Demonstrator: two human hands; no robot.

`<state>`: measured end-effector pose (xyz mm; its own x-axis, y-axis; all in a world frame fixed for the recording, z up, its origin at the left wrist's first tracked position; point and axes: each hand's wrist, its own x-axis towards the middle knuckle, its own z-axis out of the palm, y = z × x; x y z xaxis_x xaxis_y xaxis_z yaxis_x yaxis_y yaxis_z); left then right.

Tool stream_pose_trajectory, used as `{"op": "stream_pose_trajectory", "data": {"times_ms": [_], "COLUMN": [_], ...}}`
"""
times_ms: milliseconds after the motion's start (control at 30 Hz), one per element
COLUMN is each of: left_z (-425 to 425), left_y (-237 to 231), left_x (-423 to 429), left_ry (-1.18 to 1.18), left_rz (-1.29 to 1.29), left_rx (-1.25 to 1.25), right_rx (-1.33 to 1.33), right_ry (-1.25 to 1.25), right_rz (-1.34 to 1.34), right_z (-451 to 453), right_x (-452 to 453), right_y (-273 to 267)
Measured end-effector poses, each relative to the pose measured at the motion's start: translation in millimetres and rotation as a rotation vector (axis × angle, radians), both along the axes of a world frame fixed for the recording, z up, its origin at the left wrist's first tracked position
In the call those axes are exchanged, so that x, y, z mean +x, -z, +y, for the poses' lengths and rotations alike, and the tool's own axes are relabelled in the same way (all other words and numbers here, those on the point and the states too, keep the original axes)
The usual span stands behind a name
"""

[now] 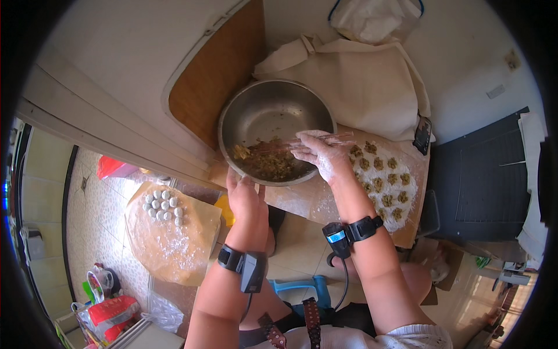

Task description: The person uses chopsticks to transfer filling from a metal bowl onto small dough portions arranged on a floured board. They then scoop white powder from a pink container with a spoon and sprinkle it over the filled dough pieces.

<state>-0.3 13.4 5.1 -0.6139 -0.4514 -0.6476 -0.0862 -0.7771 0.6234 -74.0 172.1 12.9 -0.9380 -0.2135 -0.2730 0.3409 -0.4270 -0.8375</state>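
Observation:
My left hand [246, 198] grips the near rim of a large stainless steel bowl [279, 104], which looks tilted towards me. Floury fingers of my right hand [320, 152] hold a pair of chopsticks [285, 146], their tips in the bowl. Inside lies a crumbly yellow-brown filling [272, 165], with a paler clump [242, 152] by the chopstick tips at the left wall. Right of my right forearm, several small heaps of filling [387, 200] sit on floured white rounds on a wooden board [314, 205]. My forearm hides part of them.
Several white dough balls [165, 205] rest on a floured round sheet [174, 257] at lower left. Beige cloth [362, 78] covers something behind the bowl. A black phone-like device [422, 135] lies at the cloth's right edge. A blue plastic stool [320, 288] stands below. Cables hang from both wrist devices.

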Motion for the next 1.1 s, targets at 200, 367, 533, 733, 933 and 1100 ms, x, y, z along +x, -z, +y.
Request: {"op": "stream_pose_trajectory", "data": {"times_ms": [200, 367, 533, 733, 933, 1100], "left_z": [0.8, -0.2, 1.0, -0.7, 1.6, 0.8], "left_y": [-0.6, -0.5, -0.8, -1.9, -4.1, -2.2], "left_x": [0.7, 0.5, -0.1, 1.3, -0.8, -0.4], "left_ry": [0.008, 0.017, 0.000, 0.023, -0.002, -0.001], "left_rz": [-0.004, -0.018, -0.025, -0.001, -0.020, -0.012], "left_rx": [-0.009, -0.005, -0.001, -0.007, 0.006, 0.005], "right_rx": [0.233, 0.382, 0.582, 0.590, 0.599, 0.295], "right_ry": [-0.006, 0.026, 0.054, -0.108, -0.087, -0.001], "right_rz": [0.104, 0.343, 0.593, 0.586, 0.561, 0.276], "right_z": [-14.2, -15.5, -18.6, -22.5, -23.8, -14.5], "right_x": [9.5, 22.0, 31.9, 44.2, 46.3, 39.2], "right_y": [2.2, -8.3, -22.1, -27.2, -24.1, -15.7]}}
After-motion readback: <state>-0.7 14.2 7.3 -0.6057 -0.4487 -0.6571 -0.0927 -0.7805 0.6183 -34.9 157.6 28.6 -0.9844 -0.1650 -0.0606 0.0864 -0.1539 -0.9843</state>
